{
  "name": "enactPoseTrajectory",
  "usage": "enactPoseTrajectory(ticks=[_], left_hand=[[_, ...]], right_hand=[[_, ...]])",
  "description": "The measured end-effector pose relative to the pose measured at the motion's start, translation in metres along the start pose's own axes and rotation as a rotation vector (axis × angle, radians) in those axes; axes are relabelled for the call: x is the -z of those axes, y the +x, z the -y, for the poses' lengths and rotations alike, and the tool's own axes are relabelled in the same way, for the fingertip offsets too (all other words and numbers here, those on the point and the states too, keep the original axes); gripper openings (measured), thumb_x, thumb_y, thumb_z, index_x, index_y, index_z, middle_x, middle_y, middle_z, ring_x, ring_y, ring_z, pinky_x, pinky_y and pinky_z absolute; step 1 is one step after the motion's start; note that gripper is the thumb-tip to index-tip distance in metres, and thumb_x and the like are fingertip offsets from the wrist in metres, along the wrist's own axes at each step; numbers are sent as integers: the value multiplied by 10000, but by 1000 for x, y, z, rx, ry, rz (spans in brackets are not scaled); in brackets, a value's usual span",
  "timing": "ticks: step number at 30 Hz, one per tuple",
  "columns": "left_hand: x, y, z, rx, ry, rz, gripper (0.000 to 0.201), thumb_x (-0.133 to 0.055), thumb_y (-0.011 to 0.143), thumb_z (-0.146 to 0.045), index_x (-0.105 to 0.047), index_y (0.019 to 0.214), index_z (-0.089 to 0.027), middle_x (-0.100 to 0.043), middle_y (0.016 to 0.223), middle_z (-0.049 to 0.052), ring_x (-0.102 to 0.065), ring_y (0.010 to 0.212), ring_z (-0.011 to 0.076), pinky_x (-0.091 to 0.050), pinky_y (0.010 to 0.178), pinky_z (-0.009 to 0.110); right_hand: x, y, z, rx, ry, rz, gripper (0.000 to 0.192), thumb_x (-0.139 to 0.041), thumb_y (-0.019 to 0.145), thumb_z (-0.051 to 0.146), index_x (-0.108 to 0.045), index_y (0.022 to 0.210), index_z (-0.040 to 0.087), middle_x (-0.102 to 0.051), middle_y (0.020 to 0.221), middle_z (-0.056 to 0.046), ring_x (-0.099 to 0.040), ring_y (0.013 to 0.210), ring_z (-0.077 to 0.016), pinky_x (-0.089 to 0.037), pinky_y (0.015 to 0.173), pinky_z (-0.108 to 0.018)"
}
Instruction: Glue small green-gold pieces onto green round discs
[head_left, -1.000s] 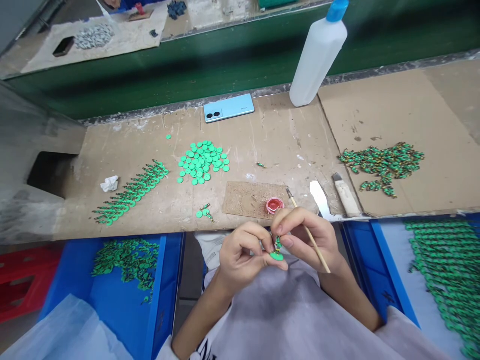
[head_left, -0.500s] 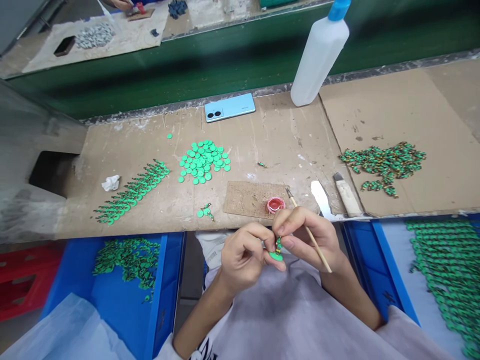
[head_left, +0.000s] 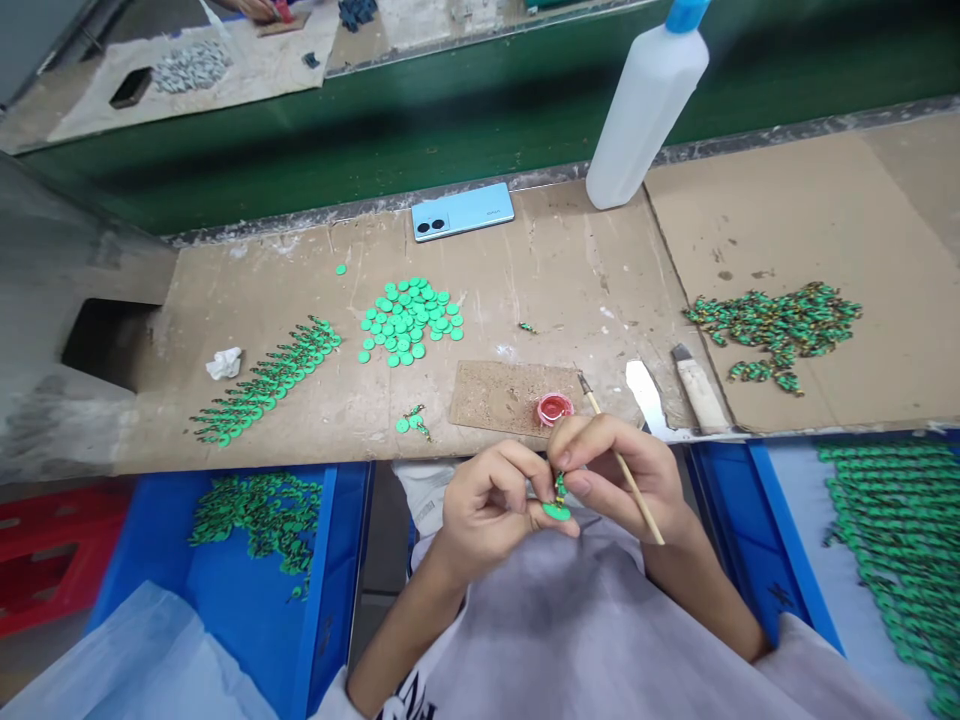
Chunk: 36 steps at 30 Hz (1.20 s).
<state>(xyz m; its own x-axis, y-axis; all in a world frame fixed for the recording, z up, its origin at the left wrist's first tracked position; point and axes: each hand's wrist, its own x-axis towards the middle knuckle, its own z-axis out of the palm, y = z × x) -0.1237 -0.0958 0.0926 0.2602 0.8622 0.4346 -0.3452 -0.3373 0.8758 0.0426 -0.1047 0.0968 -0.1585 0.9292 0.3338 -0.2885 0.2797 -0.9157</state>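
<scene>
- Step in hand: seemingly setting or steadying a small patterned piece [head_left: 561,486] upright on a green disc [head_left: 556,512]; both are between the two hands, just off the near edge of the counter [head_left: 570,270].
- The left hand [head_left: 487,510] is nearly closed, fingers curled, its tips pinching the disc from the side, with one digit lying beneath it.
- The right hand [head_left: 626,470] has thumb and forefinger closed on the upper end of the patterned piece. It also carries a thin brush [head_left: 637,500] slantwise, bristles pointing away from the body.
- Just beyond the right hand, the pot [head_left: 541,412] of red stuff sits on a brown board [head_left: 487,395], near the bristles.
- Ahead and to the left of the left hand are loose discs [head_left: 405,320]; farther left, a slanting row of joined pieces [head_left: 266,390].
- Well to the right of the right hand is a heap of patterned pieces [head_left: 795,320].
- From this hold, the next move would call for a level disc, light pressure and no tilt before either hand lets go, with the brush kept clear; whether the joint is firm I cannot tell.
</scene>
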Motion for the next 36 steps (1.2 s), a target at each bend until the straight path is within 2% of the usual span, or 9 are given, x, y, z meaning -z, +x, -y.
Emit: enactPoseTrajectory(ticks=[10, 22, 27, 33, 36], left_hand=[[4, 2, -9, 55, 93, 65, 377, -857, 806, -67, -506, 732, -183, -666, 802, -27, -684, 708, 92, -606, 635, 162], [3, 2, -15, 96, 183, 59, 383, -852, 828, -108, -495, 713, -184, -682, 790, -12, -675, 701, 107, -583, 608, 184], [2, 4, -17, 135, 153, 57, 388, -805, 856, -74, -471, 691, -184, -669, 783, -18, -664, 692, 96, -598, 594, 170], [0, 3, -15, 123, 109, 47, 427, -811, 840, -53, -439, 674, -182, -660, 776, -29, -667, 676, 87, -615, 583, 155], [-1, 2, -14, 110, 78, 44, 401, -741, 883, -23, -429, 687, -183, -654, 810, -23, -668, 676, 79, -620, 569, 143]], right_hand=[[3, -1, -1, 12, -26, 34, 109, -705, 996, 230, -732, 1085, 287, -716, 900, -20, -686, 790, -161, -563, 696, -285], [7, -1, -4, 4, -36, 39, 76, -709, 996, 237, -720, 1061, 275, -723, 911, -16, -688, 792, -153, -554, 700, -278], [7, 0, -4, -5, -17, 62, 77, -703, 996, 215, -710, 1048, 271, -714, 894, -12, -675, 772, -151, -539, 671, -276], [7, -1, -5, -7, -5, 54, 87, -697, 1001, 219, -701, 1062, 281, -703, 892, -10, -676, 776, -151, -535, 673, -277], [7, -1, -6, -6, 5, 56, 95, -699, 996, 210, -694, 1060, 280, -695, 876, -4, -665, 744, -148, -530, 661, -281]])
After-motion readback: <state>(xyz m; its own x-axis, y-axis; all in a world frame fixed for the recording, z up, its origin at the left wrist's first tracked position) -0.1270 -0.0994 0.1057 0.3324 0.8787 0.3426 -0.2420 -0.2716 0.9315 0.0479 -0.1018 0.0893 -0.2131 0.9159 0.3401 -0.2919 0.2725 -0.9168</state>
